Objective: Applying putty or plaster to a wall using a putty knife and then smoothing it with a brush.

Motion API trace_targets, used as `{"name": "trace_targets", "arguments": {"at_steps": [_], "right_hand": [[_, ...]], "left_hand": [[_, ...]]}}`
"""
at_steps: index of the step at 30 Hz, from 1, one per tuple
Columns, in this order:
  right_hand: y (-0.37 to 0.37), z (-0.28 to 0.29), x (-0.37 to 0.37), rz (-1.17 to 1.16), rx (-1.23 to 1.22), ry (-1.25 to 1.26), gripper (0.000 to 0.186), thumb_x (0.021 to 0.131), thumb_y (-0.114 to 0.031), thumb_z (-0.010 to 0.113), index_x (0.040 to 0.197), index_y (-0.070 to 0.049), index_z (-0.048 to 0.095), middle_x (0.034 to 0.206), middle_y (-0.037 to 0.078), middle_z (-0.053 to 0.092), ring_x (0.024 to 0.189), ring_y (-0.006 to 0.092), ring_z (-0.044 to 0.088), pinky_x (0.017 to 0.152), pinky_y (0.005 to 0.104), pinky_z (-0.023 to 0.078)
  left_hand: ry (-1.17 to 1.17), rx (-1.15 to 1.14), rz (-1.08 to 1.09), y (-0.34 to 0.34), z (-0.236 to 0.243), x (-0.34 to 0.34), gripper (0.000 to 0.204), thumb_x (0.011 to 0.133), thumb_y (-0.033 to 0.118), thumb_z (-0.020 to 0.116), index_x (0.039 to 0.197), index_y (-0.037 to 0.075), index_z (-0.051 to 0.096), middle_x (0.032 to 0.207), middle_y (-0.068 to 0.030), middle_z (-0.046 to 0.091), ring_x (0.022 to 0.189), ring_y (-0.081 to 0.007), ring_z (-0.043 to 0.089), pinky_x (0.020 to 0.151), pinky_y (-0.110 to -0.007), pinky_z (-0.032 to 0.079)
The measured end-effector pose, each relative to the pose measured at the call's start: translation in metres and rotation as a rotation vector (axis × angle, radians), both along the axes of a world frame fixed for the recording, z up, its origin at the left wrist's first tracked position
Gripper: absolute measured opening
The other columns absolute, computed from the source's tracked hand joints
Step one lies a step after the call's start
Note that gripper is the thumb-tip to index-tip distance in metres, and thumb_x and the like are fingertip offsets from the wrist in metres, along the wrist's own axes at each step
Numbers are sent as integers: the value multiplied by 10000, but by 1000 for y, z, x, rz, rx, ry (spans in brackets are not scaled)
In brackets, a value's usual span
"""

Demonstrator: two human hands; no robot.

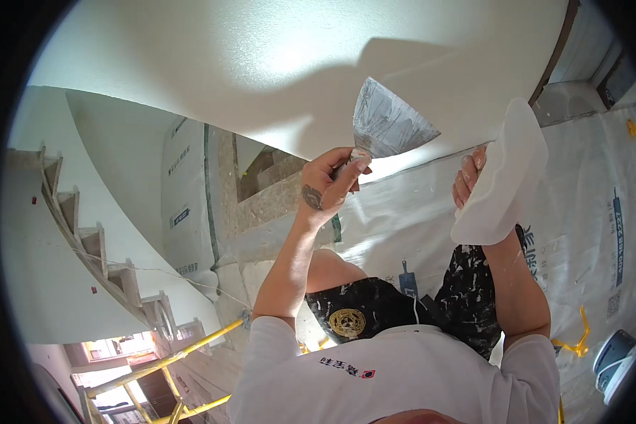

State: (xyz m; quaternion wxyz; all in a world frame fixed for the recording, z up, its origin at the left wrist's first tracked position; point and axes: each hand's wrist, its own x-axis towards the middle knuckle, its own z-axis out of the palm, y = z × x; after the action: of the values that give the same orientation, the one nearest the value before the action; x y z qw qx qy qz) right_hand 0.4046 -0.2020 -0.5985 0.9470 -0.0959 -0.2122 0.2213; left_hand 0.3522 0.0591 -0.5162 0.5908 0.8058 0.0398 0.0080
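Note:
My left hand (326, 180) is closed round the handle of a putty knife (391, 121). Its wide grey blade is streaked with pale filler and points up and to the right, in front of a white wall (290, 46). On the right, my right hand (468, 177) grips a broad white plastic spreader (516, 166). The fingers curl over its left edge, and the spreader hides the rest of that hand. The two tools are apart. Whether either blade touches the wall, I cannot tell.
Printed protective sheeting (579, 191) covers the floor. Steps of a curved staircase (95, 247) rise on the left. Yellow scaffold rails (166, 359) stand at the lower left, with a thin wire (159, 268) above them. A dark bucket (613, 357) sits at the lower right.

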Motion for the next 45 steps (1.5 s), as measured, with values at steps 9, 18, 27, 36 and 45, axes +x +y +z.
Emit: {"name": "trace_targets", "arguments": {"at_steps": [9,18,27,36,45], "right_hand": [[0,10,-9,40,41,181,386,895,-393,615,1038,-49,514,822,92,562,694,247,572,607,402,505],[2,1,-4,103,44,139,360,900,-374,618,1033,-53,524,832,93,578,684,240,585,595,383,519],[2,7,-14,60,11,310,360,912,-380,597,1061,-63,516,845,73,566,688,225,587,600,352,519],[28,42,-34,-57,-677,767,409,914,-427,537,1110,-69,509,831,63,542,578,197,496,524,362,440],[12,-12,-16,301,141,239,376,911,-388,572,1081,-60,498,738,66,524,552,188,498,499,336,448]], "left_hand": [[-46,-38,4,-10,28,19,226,915,211,634,980,3,693,754,-30,663,577,-48,538,536,-206,454],[-108,62,13,-9,32,29,268,937,225,623,990,-31,680,771,-62,665,588,-63,539,536,-203,447],[-144,74,42,-13,27,20,231,895,196,641,976,-13,697,698,-42,652,556,-51,531,522,-207,432],[-862,584,4,-27,-20,0,333,739,-31,699,1047,3,578,940,-141,635,783,-281,619,655,-347,483],[-755,792,-56,-3,-15,0,232,813,-15,679,1030,-3,600,909,-101,656,747,-120,613,580,-215,474]]}}
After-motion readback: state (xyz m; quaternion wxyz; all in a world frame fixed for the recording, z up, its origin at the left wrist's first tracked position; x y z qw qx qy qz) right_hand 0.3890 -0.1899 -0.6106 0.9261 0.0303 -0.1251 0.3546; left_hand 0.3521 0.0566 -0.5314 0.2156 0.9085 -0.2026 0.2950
